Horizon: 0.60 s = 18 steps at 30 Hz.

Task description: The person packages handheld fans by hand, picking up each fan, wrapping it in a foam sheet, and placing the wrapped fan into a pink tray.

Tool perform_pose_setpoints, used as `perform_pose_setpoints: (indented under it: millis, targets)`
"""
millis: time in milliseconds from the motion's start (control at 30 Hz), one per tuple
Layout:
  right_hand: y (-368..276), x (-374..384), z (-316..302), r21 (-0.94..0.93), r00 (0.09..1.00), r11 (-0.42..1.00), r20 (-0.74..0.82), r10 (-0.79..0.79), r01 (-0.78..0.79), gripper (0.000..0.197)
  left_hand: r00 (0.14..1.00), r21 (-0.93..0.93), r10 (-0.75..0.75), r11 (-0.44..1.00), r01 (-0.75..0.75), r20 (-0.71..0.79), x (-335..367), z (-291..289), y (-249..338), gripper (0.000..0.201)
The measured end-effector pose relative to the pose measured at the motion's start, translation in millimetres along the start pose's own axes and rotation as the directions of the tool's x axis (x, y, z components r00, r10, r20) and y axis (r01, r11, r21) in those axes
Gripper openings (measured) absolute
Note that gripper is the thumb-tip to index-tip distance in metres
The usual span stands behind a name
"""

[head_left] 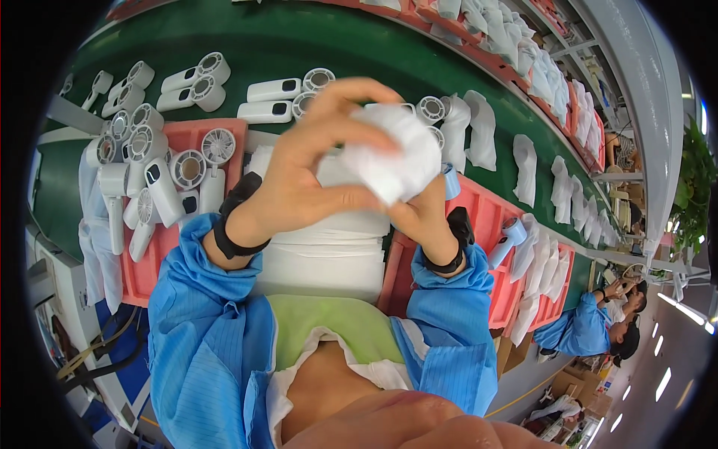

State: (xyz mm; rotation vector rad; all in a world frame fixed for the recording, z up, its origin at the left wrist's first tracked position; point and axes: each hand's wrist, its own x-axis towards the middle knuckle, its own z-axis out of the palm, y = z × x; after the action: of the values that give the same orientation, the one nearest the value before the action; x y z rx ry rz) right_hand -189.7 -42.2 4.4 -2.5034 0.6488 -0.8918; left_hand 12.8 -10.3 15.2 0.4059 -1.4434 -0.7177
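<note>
A bunched white soft bag (407, 150) is raised in front of me, partly smeared by motion; whatever it may contain is hidden. The fingers and thumb of my left hand (318, 153) curve round its left side. My right hand (420, 213) grips it from below on the right, with most of its fingers behind the bag. Under my hands lies a stack of flat white bags (318, 269). To the left, white handheld fans (158, 187) are heaped on a pink tray (235, 138).
More white fans (269, 112) lie in pairs along the green conveyor belt (254, 45). Bagged items (526, 168) follow on its right. A pink tray (479, 198) at right holds a light-blue fan (508, 241) and several white-bagged items. Co-workers in blue (580, 329) sit farther right.
</note>
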Motion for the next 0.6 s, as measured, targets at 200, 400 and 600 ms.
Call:
perform_pose_setpoints:
  millis: [200,400,600]
  targets:
    - [-0.1,-5.7,11.1,-0.245,0.92,0.906,-0.279,0.275,-0.346,0.049,0.971,0.315,-0.022,0.944,0.098,-0.238,-13.7,9.9,-4.7,0.039]
    - [8.8,-6.6,12.8,-0.197,0.918,0.942,-0.349,0.19,-0.27,0.051,0.98,0.606,0.199,0.782,-0.146,-0.021,-8.8,6.5,-2.2,0.024]
    - [-16.0,4.0,-9.4,0.333,0.884,0.83,0.023,0.467,-0.447,0.043,0.929,0.316,-0.068,0.929,0.192,-0.365,4.0,-18.9,-19.8,0.017]
